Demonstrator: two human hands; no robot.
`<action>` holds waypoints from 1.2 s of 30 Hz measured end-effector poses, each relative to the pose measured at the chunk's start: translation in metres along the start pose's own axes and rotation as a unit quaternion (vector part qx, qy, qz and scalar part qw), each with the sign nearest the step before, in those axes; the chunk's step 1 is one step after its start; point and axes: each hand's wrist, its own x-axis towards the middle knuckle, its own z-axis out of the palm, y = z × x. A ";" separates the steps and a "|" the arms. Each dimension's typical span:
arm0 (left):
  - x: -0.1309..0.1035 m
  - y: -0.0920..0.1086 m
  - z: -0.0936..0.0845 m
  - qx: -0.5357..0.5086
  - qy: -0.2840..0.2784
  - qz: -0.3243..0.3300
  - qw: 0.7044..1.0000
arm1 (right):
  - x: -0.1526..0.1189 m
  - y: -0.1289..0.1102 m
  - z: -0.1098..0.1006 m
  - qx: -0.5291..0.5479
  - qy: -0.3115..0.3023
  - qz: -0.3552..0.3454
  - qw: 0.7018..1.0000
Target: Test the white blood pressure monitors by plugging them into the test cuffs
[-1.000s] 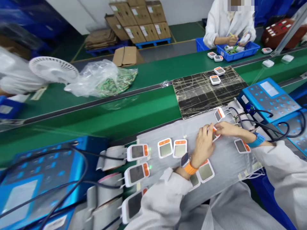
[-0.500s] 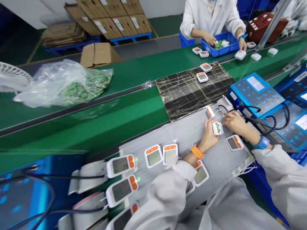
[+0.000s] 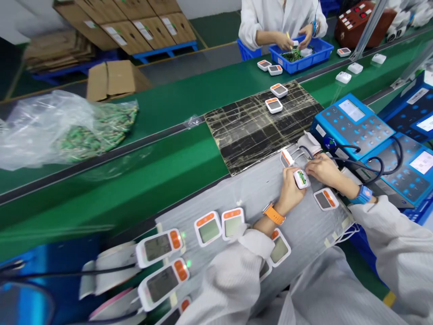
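Observation:
My left hand (image 3: pixel 291 189), with an orange watch strap at the wrist, is closed around a small white electronic monitor (image 3: pixel 300 179). Its back faces up, showing a green-and-white battery bay. At the monitor's right edge, my right hand (image 3: pixel 321 169) has its fingers pinched together; what lies between them is hidden. Just beyond my left fingers, another white monitor with orange buttons (image 3: pixel 287 158) is joined by thin tubes to a pale cuff (image 3: pixel 309 143). A further screen-up monitor (image 3: pixel 326 199) lies below my right hand. Near my left forearm rest two screen-up monitors, one being this monitor (image 3: pixel 207 228).
Blue test boxes (image 3: pixel 356 122) with dark cables stand at the right. At left, wired monitors (image 3: pixel 158 247) show green lights. Across the green conveyor (image 3: pixel 162 167), a co-worker's hands (image 3: pixel 284 40) work over a blue bin (image 3: pixel 306 63). A bag of green circuit boards (image 3: pixel 98 128) lies far left.
The view has shifted, so most things sit further left. Both my hands keep their hold around the monitor. The co-worker has let go of a white piece and brought that hand to the bin.

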 end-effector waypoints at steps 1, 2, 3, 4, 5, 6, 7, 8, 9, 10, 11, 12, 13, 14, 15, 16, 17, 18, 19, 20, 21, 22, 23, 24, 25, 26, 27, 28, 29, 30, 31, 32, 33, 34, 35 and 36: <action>0.001 0.001 0.000 0.002 -0.002 0.000 1.000 | 0.001 0.000 0.000 -0.009 -0.003 -0.003 1.000; 0.001 0.002 0.001 0.002 -0.003 0.001 1.000 | 0.003 -0.001 0.000 -0.019 -0.009 -0.006 1.000; 0.002 0.003 0.001 0.003 -0.003 0.002 1.000 | 0.004 -0.001 -0.001 -0.029 -0.019 -0.009 0.999; 0.002 0.004 0.002 0.003 -0.002 0.001 1.000 | 0.006 -0.002 -0.001 -0.038 -0.031 -0.011 0.999; 0.002 0.005 0.002 0.003 -0.001 -0.002 1.000 | 0.008 -0.002 -0.001 -0.045 -0.044 -0.012 0.998; 0.003 0.005 0.003 0.003 0.001 -0.006 1.000 | 0.009 -0.003 -0.002 -0.052 -0.057 -0.014 0.997; 0.003 0.006 0.003 0.003 0.002 -0.010 1.000 | 0.010 -0.003 -0.002 -0.057 -0.066 -0.013 0.996; 0.003 0.006 0.003 0.003 0.002 -0.012 1.000 | 0.009 -0.003 -0.003 -0.059 -0.065 -0.008 0.996; 0.003 0.006 0.003 0.002 0.003 -0.012 1.000 | 0.008 -0.003 -0.005 -0.059 -0.057 -0.002 0.997; 0.003 0.006 0.003 0.001 0.004 -0.011 1.000 | 0.006 -0.002 -0.006 -0.056 -0.044 0.001 0.997; 0.003 0.006 0.003 -0.001 0.005 -0.009 1.000 | 0.003 0.000 -0.007 -0.048 -0.028 -0.001 0.998; 0.003 0.005 0.003 -0.005 0.006 -0.006 1.000 | 0.000 0.001 -0.008 -0.035 -0.012 -0.008 0.999; 0.002 0.005 0.003 -0.009 0.007 -0.005 1.000 | -0.004 0.003 -0.008 -0.018 0.001 -0.022 1.000; 0.002 0.004 0.003 -0.014 0.008 -0.005 1.000 | -0.008 0.006 -0.008 0.000 0.009 -0.038 0.999; 0.002 0.004 0.003 -0.016 0.009 -0.007 1.000 | -0.011 0.008 -0.007 0.015 0.011 -0.052 0.998; 0.001 0.003 0.003 -0.015 0.010 -0.009 1.000 | -0.013 0.009 -0.007 0.026 0.011 -0.063 0.998; 0.001 0.003 0.003 -0.012 0.010 -0.013 1.000 | -0.015 0.011 -0.005 0.031 0.008 -0.071 0.997; 0.001 0.003 0.003 -0.007 0.009 -0.017 1.000 | -0.016 0.011 -0.004 0.030 0.003 -0.076 0.997; 0.001 0.003 0.003 -0.003 0.006 -0.022 1.000 | -0.016 0.011 -0.004 0.025 -0.001 -0.078 0.997; 0.001 0.004 0.003 -0.001 0.003 -0.028 1.000 | -0.016 0.011 -0.003 0.017 -0.006 -0.078 0.997; 0.001 0.004 0.003 -0.002 0.001 -0.032 0.999 | -0.016 0.010 -0.003 0.009 -0.010 -0.077 0.997; 0.001 0.004 0.003 -0.004 0.000 -0.035 0.999 | -0.016 0.009 -0.003 0.003 -0.013 -0.075 0.997; 0.001 0.005 0.003 -0.006 0.000 -0.037 0.999 | -0.015 0.007 -0.004 0.001 -0.014 -0.073 0.997; 0.001 0.005 0.003 -0.007 0.002 -0.035 0.999 | -0.015 0.006 -0.005 0.003 -0.015 -0.072 0.997; 0.002 0.005 0.004 -0.005 0.005 -0.033 0.999 | -0.015 0.005 -0.006 0.006 -0.014 -0.072 0.997; 0.002 0.005 0.004 -0.002 0.009 -0.029 1.000 | -0.015 0.004 -0.007 0.010 -0.014 -0.073 0.997; 0.002 0.006 0.004 0.002 0.012 -0.028 1.000 | -0.015 0.003 -0.008 0.011 -0.013 -0.074 0.997; 0.002 0.006 0.005 0.005 0.014 -0.029 0.999 | -0.015 0.002 -0.008 0.011 -0.014 -0.075 0.997; 0.002 0.006 0.006 0.007 0.014 -0.033 0.999 | -0.015 0.001 -0.009 0.008 -0.015 -0.075 0.997; 0.002 0.005 0.006 0.007 0.013 -0.039 0.999 | -0.016 0.000 -0.009 0.005 -0.016 -0.074 0.997; 0.002 0.005 0.007 0.006 0.010 -0.044 0.999 | -0.016 -0.001 -0.009 0.002 -0.015 -0.073 0.997; 0.002 0.005 0.008 0.004 0.009 -0.048 0.999 | -0.017 -0.002 -0.009 0.001 -0.014 -0.069 0.998; 0.001 0.006 0.009 0.002 0.010 -0.048 0.999 | -0.017 -0.002 -0.009 0.000 -0.011 -0.065 0.998; 0.001 0.006 0.011 0.001 0.014 -0.048 0.999 | -0.017 -0.003 -0.009 0.000 -0.008 -0.060 0.998; 0.001 0.007 0.012 0.001 0.022 -0.047 0.999 | -0.017 -0.004 -0.008 -0.001 -0.006 -0.056 0.998; 0.001 0.008 0.013 0.003 0.030 -0.045 0.999 | -0.017 -0.004 -0.008 -0.002 -0.005 -0.053 0.999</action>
